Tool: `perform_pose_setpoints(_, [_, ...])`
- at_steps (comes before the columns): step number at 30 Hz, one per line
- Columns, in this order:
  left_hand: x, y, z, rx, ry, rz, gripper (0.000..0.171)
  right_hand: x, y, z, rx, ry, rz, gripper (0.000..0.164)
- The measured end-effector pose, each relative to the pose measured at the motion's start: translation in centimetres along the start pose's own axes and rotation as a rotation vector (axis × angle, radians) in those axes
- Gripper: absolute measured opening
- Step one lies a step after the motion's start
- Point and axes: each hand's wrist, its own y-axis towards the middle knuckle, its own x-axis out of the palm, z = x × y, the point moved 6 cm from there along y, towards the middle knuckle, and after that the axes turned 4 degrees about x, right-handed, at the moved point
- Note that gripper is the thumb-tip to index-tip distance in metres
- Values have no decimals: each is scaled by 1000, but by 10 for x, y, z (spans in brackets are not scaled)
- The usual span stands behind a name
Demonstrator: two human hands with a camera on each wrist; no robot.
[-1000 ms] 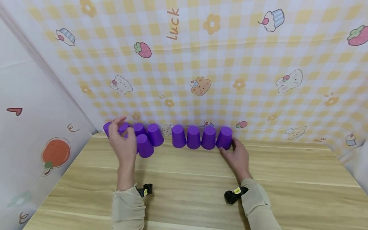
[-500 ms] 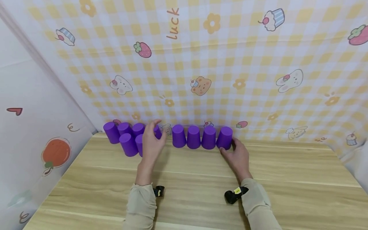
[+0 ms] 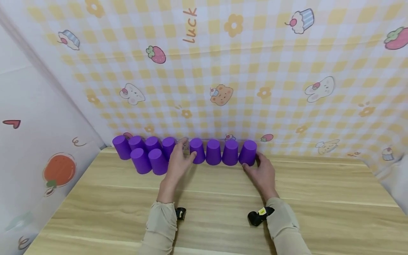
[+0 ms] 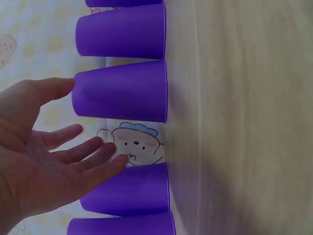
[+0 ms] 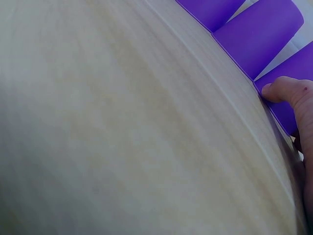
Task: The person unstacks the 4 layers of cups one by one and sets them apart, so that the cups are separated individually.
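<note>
Purple cups stand upside down along the back of the table. My right hand [image 3: 262, 174] holds the rightmost purple cup [image 3: 248, 152] low down, its thumb on the near side; in the right wrist view that thumb lies near the cup's rim. My left hand [image 3: 178, 164] is at the gap between two groups of cups, fingers spread and relaxed, nothing in its grasp. Its thumb is right at the closed end of a purple cup [image 4: 122, 93], the left end of the right-hand row. The fingers overlap another cup [image 4: 129, 193] of the left group.
Two more cups, such as this middle cup [image 3: 214, 153], complete the right row. The left group has several cups at the back and two front cups [image 3: 141, 161] before them. A yellow checked cloth [image 3: 223, 71] hangs behind the wooden table [image 3: 216, 212].
My left hand has moved right, from over the left group of cups to the left end of the right row. The right hand keeps its hold on the rightmost cup.
</note>
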Motion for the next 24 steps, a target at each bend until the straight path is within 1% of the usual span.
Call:
perform_pose_setpoints(3, [6, 1, 0, -2, 2, -47, 61, 3, 0, 1, 4, -4, -3, 68])
perform_pose_setpoints(7, [10, 4, 1, 11, -8, -68, 61, 3, 0, 0, 8, -1, 1, 68])
perform_pose_setpoints(10, [11, 5, 0, 9, -23, -54, 63, 1, -1, -2, 5, 9, 5, 67])
perform_pose_setpoints(14, [13, 7, -2, 4, -65, -33, 64, -1, -1, -4, -8, 12, 9, 67])
perform_pose_setpoints(18, [17, 8, -6, -20, -106, -32, 64, -2, -1, -3, -12, 1, 7, 67])
perform_pose_setpoints(21, [19, 7, -8, -31, -126, -23, 60, -2, -1, -3, -11, -5, 2, 67])
perform_pose_setpoints(24, [20, 7, -9, -19, -135, -10, 53, -1, -1, -2, -12, -5, -2, 67])
